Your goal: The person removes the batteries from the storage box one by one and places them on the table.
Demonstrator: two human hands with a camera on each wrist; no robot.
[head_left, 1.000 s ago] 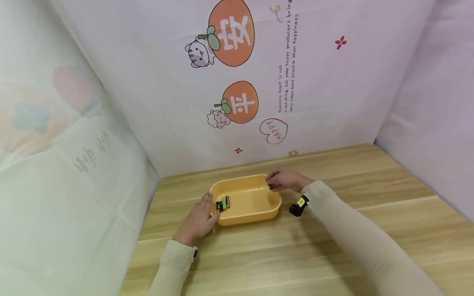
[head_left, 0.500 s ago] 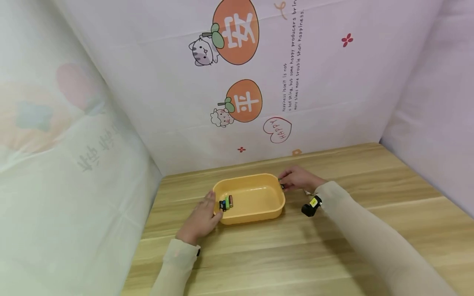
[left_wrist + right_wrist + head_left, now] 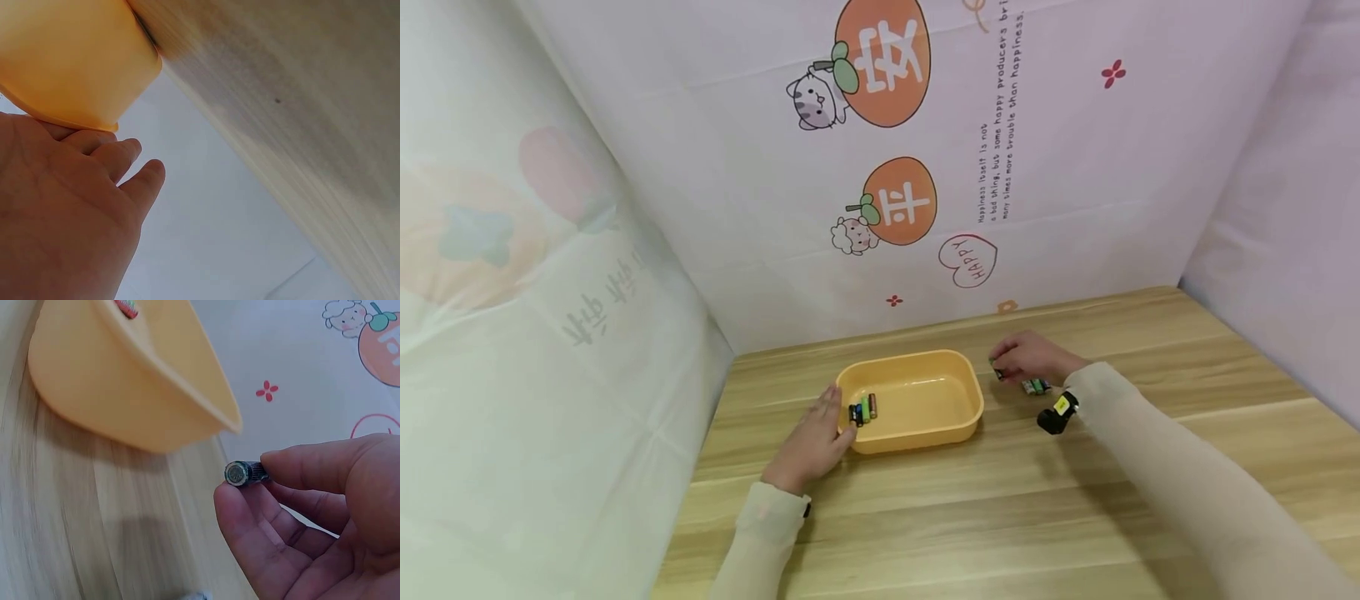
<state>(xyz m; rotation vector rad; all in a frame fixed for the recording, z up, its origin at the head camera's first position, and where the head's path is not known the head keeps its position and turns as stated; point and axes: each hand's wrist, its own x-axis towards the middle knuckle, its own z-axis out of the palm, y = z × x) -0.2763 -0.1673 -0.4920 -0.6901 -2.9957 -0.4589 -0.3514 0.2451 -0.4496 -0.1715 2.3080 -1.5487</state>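
Observation:
A dark battery (image 3: 247,473) is pinched between the thumb and fingers of my right hand (image 3: 1033,357), its flat end showing in the right wrist view. That hand is over the table just right of a yellow plastic basin (image 3: 917,442). My left hand (image 3: 808,442) rests against the basin's left end, fingers extended along the rim and thumb near the front corner. In the left wrist view the fingers (image 3: 112,156) touch the rim from outside. Inside the basin at its left end, several batteries (image 3: 865,408) lie side by side: dark, green and brownish red.
More batteries (image 3: 1036,386) lie on the wooden table (image 3: 925,517) below my right hand. A printed white cloth (image 3: 760,250) stands behind the table, with plain cloth on both sides. A black device (image 3: 1055,418) sits on my right wrist.
My right hand has moved right with the battery, from over the basin's right end past its rim. Batteries on the table now show beside it. The left hand stays at the basin.

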